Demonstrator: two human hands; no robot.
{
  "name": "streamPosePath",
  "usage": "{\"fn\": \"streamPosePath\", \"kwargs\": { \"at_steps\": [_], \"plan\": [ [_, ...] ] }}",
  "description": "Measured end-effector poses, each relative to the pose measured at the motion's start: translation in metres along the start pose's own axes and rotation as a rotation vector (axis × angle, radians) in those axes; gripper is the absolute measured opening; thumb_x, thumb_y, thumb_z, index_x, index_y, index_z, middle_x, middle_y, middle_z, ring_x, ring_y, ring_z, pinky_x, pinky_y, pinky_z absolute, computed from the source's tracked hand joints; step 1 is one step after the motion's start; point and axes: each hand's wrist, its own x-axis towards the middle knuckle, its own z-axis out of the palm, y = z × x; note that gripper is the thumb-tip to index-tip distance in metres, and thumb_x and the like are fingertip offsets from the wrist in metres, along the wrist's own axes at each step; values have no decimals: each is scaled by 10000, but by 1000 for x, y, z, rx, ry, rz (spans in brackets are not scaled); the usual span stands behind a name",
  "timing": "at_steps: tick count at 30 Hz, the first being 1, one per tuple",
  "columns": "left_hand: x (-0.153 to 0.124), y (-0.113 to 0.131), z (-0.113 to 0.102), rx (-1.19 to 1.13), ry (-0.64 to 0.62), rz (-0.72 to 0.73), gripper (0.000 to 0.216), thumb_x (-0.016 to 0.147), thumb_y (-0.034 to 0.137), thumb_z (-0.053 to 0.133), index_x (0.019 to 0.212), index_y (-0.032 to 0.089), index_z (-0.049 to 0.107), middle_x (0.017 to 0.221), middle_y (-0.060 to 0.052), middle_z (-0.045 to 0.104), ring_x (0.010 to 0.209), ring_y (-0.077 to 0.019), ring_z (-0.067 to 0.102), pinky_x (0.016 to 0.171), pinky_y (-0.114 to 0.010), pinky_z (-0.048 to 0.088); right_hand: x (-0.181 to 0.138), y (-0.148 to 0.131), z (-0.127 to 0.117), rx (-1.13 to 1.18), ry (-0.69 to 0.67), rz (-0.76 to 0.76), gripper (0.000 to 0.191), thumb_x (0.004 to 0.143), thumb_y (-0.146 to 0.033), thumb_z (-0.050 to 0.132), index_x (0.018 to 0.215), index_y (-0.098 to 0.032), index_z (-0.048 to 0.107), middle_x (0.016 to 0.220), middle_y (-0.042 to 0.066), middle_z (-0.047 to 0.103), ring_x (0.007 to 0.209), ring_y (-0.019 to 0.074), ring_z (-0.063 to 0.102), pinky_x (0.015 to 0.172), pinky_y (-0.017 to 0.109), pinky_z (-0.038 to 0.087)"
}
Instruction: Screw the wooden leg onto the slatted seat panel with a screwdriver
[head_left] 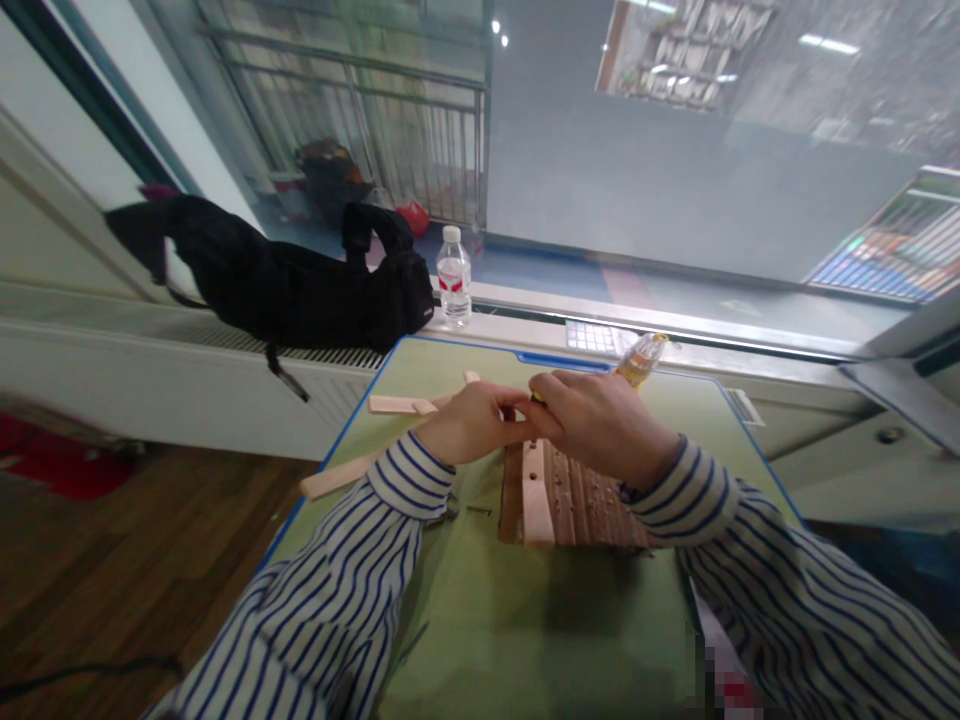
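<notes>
Indoor rm w/ lg window [570,170], vented sill [360,358] (plus wood-look flr [225,540]).

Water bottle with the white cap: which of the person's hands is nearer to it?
Left. The left hand is on the near side of the water bottle; the right hand is farther off to the right.

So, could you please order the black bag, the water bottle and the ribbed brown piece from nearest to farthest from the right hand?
From the right hand:
1. Ribbed brown piece: just below in view
2. Water bottle: ahead, left, by the window
3. Black bag: farther left
</notes>
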Motion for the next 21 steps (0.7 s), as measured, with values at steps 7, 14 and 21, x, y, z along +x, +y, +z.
{"fn": "streamPosePath", "kwargs": {
  "at_steps": [7, 14, 21],
  "plan": [
    [1, 4, 5, -33, 82, -22, 157, 748, 293, 625, 728, 144, 670, 624, 28, 586, 570, -87, 468, 526, -194, 344, 2, 4, -11, 9, -66, 46, 348, 943, -409, 319, 876, -176, 570, 779, 39, 637, 605, 120, 509, 517, 297, 162],
    [0, 5, 3, -139, 58, -47, 166, 723, 311, 683, 703, 148, 700, 598, 33, 599, 562, -80, 482, 554, -193, 368, -2, 10, -16, 116, -74, -65, 315, 954, -376, 320, 938, -187, 571, 820, 28, 617, 655, 111, 495, 553, 278, 230],
    [-1, 1, 1, -218, -36, -31, 177, 790, 279, 620, 855, 160, 733, 662, 15, 659, 595, -93, 526, 568, -196, 385, -4, 6, 0, 97, 10, 21, 309, 947, -381, 339, 910, -174, 566, 814, 36, 628, 639, 111, 495, 537, 276, 211]
  ]
}}
